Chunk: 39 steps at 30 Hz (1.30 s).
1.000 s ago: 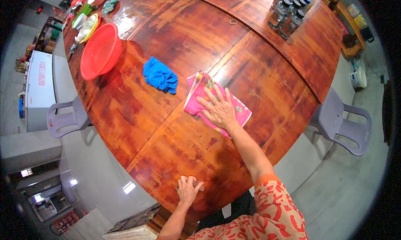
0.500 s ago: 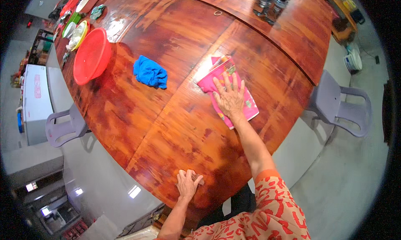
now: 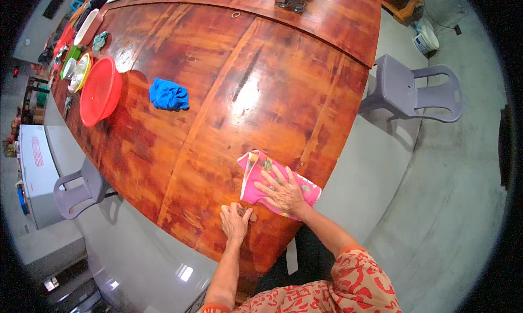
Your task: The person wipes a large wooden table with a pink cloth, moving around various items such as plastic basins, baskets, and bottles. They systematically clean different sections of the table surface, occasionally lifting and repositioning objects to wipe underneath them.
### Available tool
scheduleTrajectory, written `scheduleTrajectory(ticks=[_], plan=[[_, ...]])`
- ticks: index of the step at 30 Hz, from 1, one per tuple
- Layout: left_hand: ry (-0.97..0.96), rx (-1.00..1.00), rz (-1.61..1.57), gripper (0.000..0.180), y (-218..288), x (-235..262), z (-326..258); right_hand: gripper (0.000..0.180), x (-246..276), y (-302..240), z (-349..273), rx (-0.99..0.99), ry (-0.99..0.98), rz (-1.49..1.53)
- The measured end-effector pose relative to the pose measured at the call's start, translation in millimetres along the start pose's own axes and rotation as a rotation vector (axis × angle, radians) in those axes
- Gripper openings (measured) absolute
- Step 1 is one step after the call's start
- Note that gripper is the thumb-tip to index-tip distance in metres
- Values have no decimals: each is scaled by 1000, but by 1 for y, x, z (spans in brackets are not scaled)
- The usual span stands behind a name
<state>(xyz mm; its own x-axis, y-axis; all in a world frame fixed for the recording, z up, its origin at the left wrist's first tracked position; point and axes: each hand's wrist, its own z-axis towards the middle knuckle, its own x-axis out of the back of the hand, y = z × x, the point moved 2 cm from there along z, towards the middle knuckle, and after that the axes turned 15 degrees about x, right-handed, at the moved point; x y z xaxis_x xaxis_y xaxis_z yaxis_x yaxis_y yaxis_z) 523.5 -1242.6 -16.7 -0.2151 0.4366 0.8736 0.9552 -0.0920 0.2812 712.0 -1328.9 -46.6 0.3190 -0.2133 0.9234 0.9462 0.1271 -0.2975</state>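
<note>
Cloth point(image 3: 252, 187) lies part-hidden under the splayed right hand point(image 3: 285, 194), the left hand point(image 3: 235, 222) curled, its grip impossible to tell.

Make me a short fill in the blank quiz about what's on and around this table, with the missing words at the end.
1. The right hand is spread over a floral cloth whose main colour is ____.
2. The largest round basin on the table is ____.
3. In the picture, the crumpled blue cloth lies to the ____ of that basin.
4. The bucket near the picture's upper right is mostly ____.

Missing words: pink; red; right; white.
</note>
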Motion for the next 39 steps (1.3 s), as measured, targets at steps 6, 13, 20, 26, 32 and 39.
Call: scheduleTrajectory(ticks=[6,13,20,26,32,39], plan=[[4,10,13,39,4,2,-2,53,6,51,31,48,5,-34],[-33,18,40,38,3,4,-4,51,13,126,94,37,-17,-24],[-79,72,61,38,5,8,-5,54,22,195,151,36,-19,-60],[-103,144,76,39,5,5,-4,52,26,258,194,-42,27,-101],[-105,148,37,38,9,8,-4,52,27,278,198,-107,75,-179],[-29,143,74,38,10,8,-7,53,25,229,148,-169,48,-108]])
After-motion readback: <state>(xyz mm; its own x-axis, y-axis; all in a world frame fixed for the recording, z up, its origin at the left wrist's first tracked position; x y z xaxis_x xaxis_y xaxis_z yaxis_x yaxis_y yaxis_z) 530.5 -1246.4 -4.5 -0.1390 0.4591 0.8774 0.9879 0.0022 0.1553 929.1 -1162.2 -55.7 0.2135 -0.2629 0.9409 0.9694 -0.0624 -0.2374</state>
